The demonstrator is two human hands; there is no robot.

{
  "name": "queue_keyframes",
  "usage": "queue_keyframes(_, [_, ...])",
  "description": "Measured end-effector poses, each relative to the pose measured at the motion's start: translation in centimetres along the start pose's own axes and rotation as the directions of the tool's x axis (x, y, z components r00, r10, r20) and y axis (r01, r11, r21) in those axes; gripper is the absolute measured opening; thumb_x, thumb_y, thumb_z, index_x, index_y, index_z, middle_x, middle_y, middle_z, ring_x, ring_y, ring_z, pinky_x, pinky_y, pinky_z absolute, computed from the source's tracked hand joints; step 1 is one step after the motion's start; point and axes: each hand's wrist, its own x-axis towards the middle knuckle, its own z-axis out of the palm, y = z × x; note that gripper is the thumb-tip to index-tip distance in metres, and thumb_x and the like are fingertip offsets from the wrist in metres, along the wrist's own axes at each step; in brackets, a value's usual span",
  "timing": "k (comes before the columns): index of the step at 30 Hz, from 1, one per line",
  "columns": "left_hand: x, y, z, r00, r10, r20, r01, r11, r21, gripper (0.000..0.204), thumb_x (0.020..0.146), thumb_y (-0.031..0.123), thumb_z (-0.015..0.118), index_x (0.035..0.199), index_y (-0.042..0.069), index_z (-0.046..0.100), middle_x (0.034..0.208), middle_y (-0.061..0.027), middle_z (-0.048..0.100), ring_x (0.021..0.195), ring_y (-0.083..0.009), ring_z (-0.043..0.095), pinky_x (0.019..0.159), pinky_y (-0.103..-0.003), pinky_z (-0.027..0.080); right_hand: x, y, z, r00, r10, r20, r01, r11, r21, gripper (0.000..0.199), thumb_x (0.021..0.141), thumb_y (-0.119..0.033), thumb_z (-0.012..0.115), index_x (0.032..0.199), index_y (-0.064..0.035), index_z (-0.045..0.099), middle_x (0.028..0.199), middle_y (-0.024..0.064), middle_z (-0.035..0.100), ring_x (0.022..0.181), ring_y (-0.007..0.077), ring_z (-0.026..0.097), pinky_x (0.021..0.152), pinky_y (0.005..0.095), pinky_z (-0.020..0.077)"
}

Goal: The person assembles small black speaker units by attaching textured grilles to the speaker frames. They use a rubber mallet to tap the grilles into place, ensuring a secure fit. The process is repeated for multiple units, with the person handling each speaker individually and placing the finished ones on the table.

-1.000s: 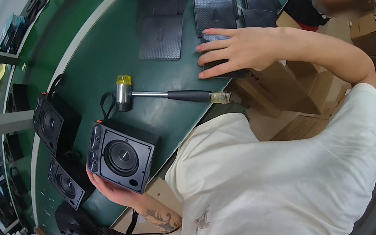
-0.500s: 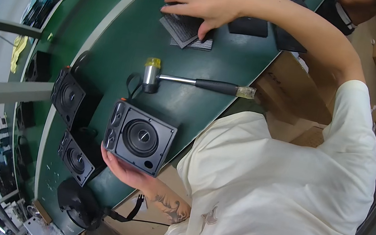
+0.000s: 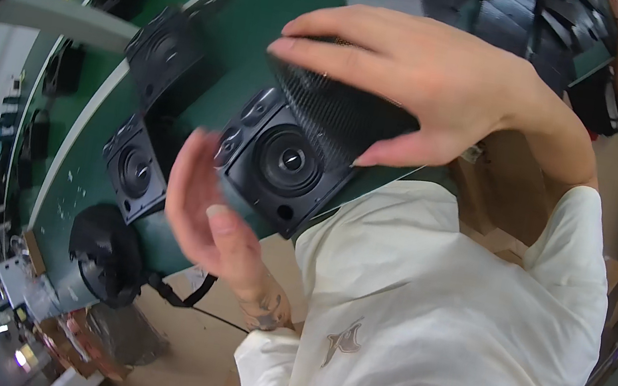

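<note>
A black speaker [image 3: 290,159] with a round cone and a port hole stands at the table's near edge. My right hand [image 3: 430,91] spans a black mesh grille [image 3: 329,115], thumb on one edge and fingers over the other. The tilted grille hangs over the upper right part of the speaker; whether they touch I cannot tell. My left hand [image 3: 202,204] is beside the speaker's lower left side, its thumb and fingers apart, slightly blurred and holding nothing.
Two more speakers, one farther back [image 3: 165,57] and one nearer [image 3: 136,170], stand to the left on the green table [image 3: 76,237]. A black bag-like item [image 3: 105,254] lies below them. Flat black pieces [image 3: 506,22] cover the far right; cardboard boxes [image 3: 503,191] stand beyond the table edge.
My right hand has brought a mesh grille from the stack to the speaker. My left hand has let go of the speaker's lower side. The mallet is no longer visible.
</note>
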Motion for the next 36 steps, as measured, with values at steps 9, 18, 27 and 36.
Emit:
queue_keyframes(9, [0.7,1.1,1.1,0.894,-0.419,0.158,0.439,0.754,-0.489,0.047,0.11,0.025,0.045,0.145,-0.006,0.043,0.137,-0.0186,0.058,0.123,-0.0273,0.063,0.103,-0.042,0.055,3.5,-2.3,5.0,0.974,-0.188,-0.127,0.179,0.98,-0.084,0.1,0.062,-0.028,0.089,0.15,-0.0067,0.047,0.145,0.0231,0.049,0.133,0.0408,0.05,0.116,0.0598,0.0378])
queue_keyframes(18, [-0.7,1.1,2.3,0.893,-0.45,0.001,0.373,0.74,-0.559,0.043,0.112,0.028,0.042,0.141,-0.004,0.047,0.133,-0.017,0.06,0.121,-0.0242,0.062,0.104,-0.04,0.052,2.9,-1.7,5.5,0.952,-0.282,-0.118,0.272,0.958,-0.093,0.094,0.06,-0.033,0.091,0.141,-0.0064,0.053,0.143,0.0228,0.05,0.13,0.0422,0.052,0.113,0.0614,0.0416])
queue_keyframes(27, [-1.1,1.7,3.2,0.901,-0.417,-0.118,0.311,0.812,-0.494,0.044,0.112,0.038,0.042,0.128,-0.001,0.054,0.118,-0.0126,0.064,0.107,-0.0196,0.064,0.096,-0.036,0.053,2.7,-2.0,7.1,0.883,-0.384,-0.27,0.356,0.923,-0.148,0.069,0.079,-0.041,0.082,0.135,-0.0112,0.055,0.137,0.025,0.056,0.122,0.0404,0.057,0.103,0.0559,0.0458])
queue_keyframes(36, [-1.8,2.2,2.7,0.886,-0.448,-0.124,0.323,0.785,-0.528,0.051,0.111,0.042,0.044,0.132,-0.003,0.052,0.122,-0.0152,0.065,0.11,-0.0214,0.065,0.097,-0.037,0.053,3.4,-1.8,7.9,0.872,-0.412,-0.266,0.402,0.911,-0.092,0.057,0.085,-0.038,0.078,0.132,-0.0116,0.06,0.138,0.0255,0.056,0.122,0.0404,0.056,0.103,0.0551,0.0428])
